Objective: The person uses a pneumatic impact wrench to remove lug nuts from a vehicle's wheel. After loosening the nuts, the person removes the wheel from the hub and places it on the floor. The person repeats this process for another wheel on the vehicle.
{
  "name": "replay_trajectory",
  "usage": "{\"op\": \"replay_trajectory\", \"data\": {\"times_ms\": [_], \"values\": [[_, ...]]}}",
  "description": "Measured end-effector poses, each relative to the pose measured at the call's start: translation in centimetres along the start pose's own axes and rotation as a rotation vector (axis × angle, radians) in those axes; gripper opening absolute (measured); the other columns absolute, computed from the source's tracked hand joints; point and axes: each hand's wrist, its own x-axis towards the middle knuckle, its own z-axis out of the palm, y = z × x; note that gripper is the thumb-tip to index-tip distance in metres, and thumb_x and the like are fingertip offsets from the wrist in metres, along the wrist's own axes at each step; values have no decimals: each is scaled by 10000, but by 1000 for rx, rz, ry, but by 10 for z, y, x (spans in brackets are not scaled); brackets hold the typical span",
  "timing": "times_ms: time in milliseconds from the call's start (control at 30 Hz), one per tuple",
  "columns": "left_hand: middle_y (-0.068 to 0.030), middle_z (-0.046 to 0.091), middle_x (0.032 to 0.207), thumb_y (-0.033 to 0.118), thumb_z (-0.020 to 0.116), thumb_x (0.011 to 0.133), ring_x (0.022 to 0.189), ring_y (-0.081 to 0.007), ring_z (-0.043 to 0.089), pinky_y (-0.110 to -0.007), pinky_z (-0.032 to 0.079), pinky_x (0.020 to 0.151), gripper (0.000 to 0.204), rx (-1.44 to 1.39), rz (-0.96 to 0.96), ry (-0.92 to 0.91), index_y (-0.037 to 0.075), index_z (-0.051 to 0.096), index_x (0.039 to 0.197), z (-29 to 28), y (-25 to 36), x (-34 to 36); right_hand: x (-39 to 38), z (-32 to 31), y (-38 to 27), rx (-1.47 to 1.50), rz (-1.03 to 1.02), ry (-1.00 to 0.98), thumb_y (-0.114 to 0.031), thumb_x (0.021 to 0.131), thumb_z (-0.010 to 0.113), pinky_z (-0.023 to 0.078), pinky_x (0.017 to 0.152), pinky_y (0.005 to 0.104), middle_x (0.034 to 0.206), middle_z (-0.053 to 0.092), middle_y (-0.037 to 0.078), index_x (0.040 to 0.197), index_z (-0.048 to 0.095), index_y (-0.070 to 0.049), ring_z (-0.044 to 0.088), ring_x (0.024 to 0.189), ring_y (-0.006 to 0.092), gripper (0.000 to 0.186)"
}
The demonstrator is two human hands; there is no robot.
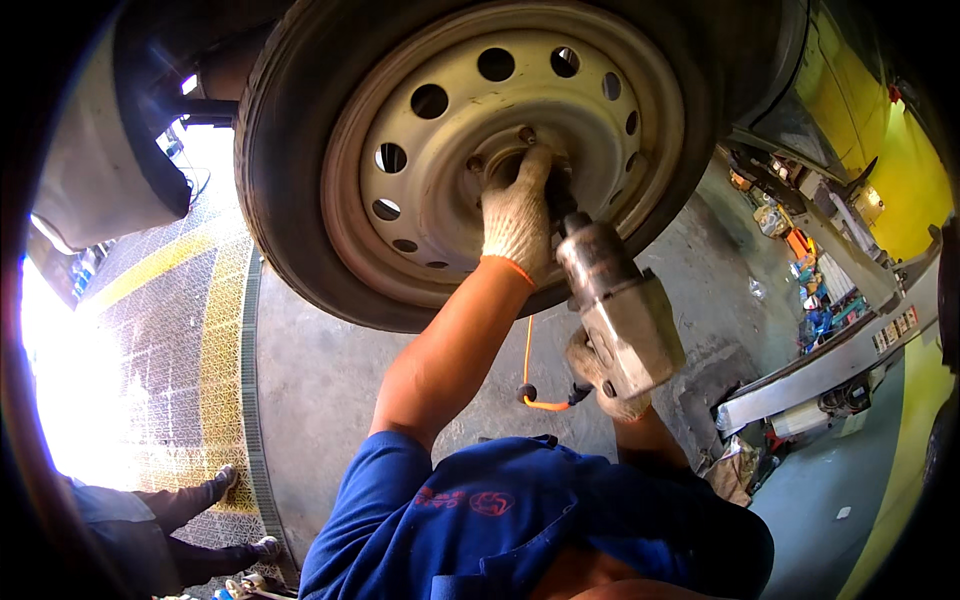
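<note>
Left hand [517,215], gloved, fingers together, pressed on steel wheel [500,150] hub at centre. Right hand [603,380] clamped around impact wrench [615,305], at 5 o'clock from hub, nose against hub.

car repair garage | raised car wheel [500,150] | lift arm [840,360] | concrete floor [320,380] | tool clutter [810,300]

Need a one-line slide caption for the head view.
Gloved left hand steadies the steel wheel's hub while the right hand holds an impact wrench to it.
</note>
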Motion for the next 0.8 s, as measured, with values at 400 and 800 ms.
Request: {"op": "replay_trajectory", "data": {"times_ms": [400, 800], "values": [[-46, 632, 865, 211, 730, 900, 641, -101, 542, -212, 384, 492, 258, -73, -639, -279, 33, 653, 1070, -186, -76, -98, -71, -69, -74, -1296, 189, -266, -286, 822, 840, 495, 1029, 339, 1302, 627, 111, 1391, 507, -47, 617, 1162, 215, 701], [3, 555, 735, 691, 629, 866, 611, -112, 486, -255, 382, 529, 626, 311, -663, -388, 77, 633, 984, -244, -146, -125, -60, -23, -99, -1139, 356, -313, -297, 711, 942, 531, 935, 310, 1176, 692, 140, 1318, 555, 28, 658, 1051, 169, 790]]}}
